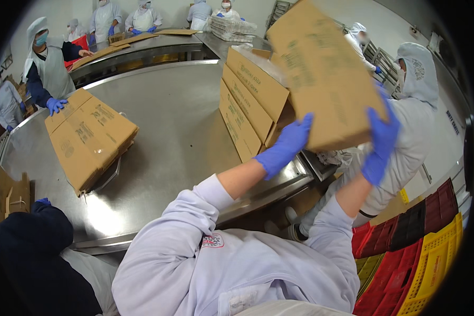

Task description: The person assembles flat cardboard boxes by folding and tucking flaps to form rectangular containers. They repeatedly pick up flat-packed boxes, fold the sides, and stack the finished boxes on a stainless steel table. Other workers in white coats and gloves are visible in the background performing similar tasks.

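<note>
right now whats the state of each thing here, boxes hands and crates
lifted carton: raised, tilted, held at both sides
left hand: gloved, fingers on carton's lower left edge
right hand: gloved, gripping carton's right edge
standing cartons: flat, leaning on edge
carton stack: lying flat on table
crates: stacked, red, yellow

Wearer's body, seen from the head camera. Both hands are covered by thin blue disposable gloves: left hand (287,145), right hand (379,142). Each glove ends at the wrist, above which a short stretch of bare forearm shows. The arms are clothed in loose, pale lavender-white long sleeves (195,231), creased and pushed back from the wrists, with folded cuffs. The left sleeve carries a small oval embroidered patch (213,241) in red and dark thread. A white, apron-like garment edge (284,308) shows at the lower margin.
</note>
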`<act>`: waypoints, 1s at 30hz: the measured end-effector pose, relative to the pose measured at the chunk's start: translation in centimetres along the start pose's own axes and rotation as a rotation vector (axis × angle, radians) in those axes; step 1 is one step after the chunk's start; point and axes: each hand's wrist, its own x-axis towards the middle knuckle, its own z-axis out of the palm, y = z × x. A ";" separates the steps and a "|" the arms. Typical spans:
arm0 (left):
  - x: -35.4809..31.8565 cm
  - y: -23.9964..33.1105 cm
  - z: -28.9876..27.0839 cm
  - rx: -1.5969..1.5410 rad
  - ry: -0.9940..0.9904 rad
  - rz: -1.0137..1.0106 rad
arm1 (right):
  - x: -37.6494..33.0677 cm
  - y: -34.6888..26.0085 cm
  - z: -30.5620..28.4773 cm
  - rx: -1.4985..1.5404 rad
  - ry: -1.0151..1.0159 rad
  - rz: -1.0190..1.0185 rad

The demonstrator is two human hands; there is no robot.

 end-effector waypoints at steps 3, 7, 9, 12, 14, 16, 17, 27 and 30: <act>-1.4 -0.2 -5.7 0.182 -0.087 -0.493 | 4.1 1.6 9.0 -0.231 -0.158 -0.238; -4.5 1.9 -14.2 0.193 0.248 0.051 | 7.1 3.2 15.2 -0.444 -0.142 -0.174; -5.6 5.1 -21.4 0.508 0.589 0.259 | 6.9 3.7 15.1 -0.363 -0.139 -0.192; -12.5 11.2 -33.1 0.951 1.171 0.562 | 7.4 2.5 15.6 -0.163 -0.135 -0.273; -19.3 14.1 -41.5 0.919 1.352 0.718 | 7.7 2.9 16.1 -0.091 -0.095 -0.344; -24.7 16.5 -43.3 0.654 1.535 0.541 | 7.6 1.6 15.0 -0.181 -0.031 -0.371; -27.8 16.7 -46.0 0.741 1.626 0.472 | 7.8 0.6 14.7 -0.222 0.047 -0.425; -33.6 8.5 -55.4 -0.045 1.184 0.031 | -5.3 -13.3 45.0 0.862 -0.875 0.094; -34.0 9.3 -53.3 -0.094 1.266 0.046 | -11.7 -13.9 54.7 0.908 -1.140 0.347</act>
